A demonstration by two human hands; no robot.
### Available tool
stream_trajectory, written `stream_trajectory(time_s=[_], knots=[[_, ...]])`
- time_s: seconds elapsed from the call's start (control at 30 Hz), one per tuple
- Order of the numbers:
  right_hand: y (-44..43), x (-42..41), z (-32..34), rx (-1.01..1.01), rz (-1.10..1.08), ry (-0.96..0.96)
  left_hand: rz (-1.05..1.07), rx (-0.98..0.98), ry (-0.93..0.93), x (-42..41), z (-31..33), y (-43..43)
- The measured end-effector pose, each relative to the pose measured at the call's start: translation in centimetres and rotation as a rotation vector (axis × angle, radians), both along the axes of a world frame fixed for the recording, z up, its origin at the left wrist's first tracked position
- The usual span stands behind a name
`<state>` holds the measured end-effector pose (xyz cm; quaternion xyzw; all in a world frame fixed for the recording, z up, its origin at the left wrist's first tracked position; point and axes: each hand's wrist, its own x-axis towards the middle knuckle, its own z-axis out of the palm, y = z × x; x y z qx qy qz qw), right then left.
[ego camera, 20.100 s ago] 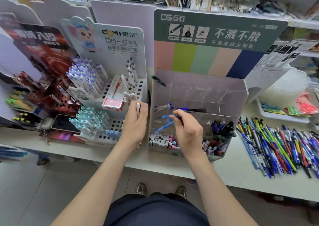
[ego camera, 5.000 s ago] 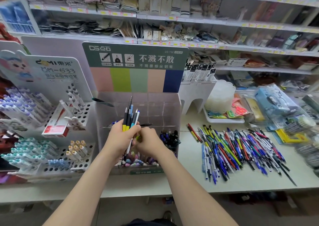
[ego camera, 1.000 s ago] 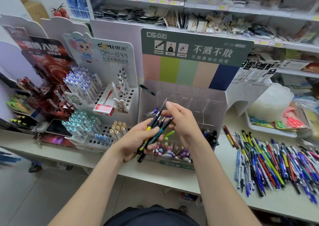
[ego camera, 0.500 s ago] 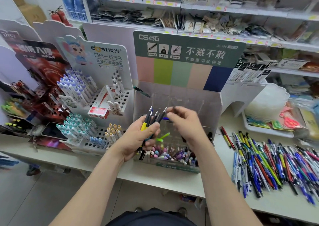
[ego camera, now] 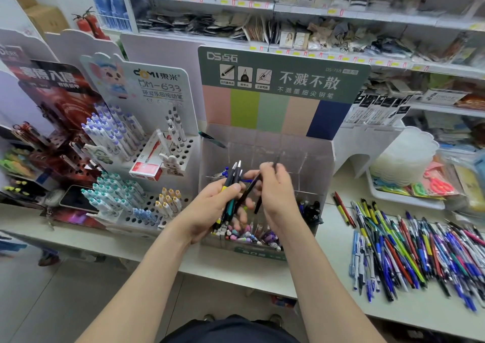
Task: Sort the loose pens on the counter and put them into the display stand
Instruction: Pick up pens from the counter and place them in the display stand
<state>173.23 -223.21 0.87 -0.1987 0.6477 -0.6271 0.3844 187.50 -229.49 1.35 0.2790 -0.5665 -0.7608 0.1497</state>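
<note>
Counter point(ego camera: 333, 240), near side: loose pens point(ego camera: 409, 248) lie in a spread heap at right, well apart from both hands.

Left hand point(ego camera: 207, 211): fingers curled round a bundle of pens point(ego camera: 235, 176). The barrels cross the palm and the tips fan up and away past the thumb.

Right hand point(ego camera: 275, 193), just right of the left: fingers and thumb pinch a dark pen point(ego camera: 248, 190) that slants down-left toward the bundle. This hand is blurred, so contact between pen and bundle cannot be told.

Both hands sit over the open top of the clear display stand point(ego camera: 315, 159). Its near compartment holds small pastel items point(ego camera: 244, 234).

Left of the stand are white holed pen racks point(ego camera: 168, 211), partly filled. Farthest back, shelves point(ego camera: 288, 9) carry packaged goods.
</note>
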Motion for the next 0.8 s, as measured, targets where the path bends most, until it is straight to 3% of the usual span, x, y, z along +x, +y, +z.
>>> stream_trajectory(time_s=[0.17, 0.37, 0.53, 0.63, 0.8], knots=[[0.6, -2.9, 1.2, -0.201, -0.2, 0.045, 0.176, -0.037, -0.117, -0.1, -1.3, -1.0], [1.9, -6.1, 1.4, -0.19, -0.208, 0.068, 0.186, -0.07, -0.113, -0.3, -1.6, -1.2], [2.0, -6.4, 1.0, -0.065, -0.186, 0.484, 0.217, -0.009, -0.121, -1.3, -1.5, -1.0], [1.8, -6.2, 1.1, -0.073, -0.118, 0.511, 0.253, -0.001, -0.118, -1.7, -1.5, -1.0], [1.0, -6.4, 1.1, -0.147, -0.211, 0.484, 0.316, -0.018, -0.136, -1.8, -2.0, -1.4]])
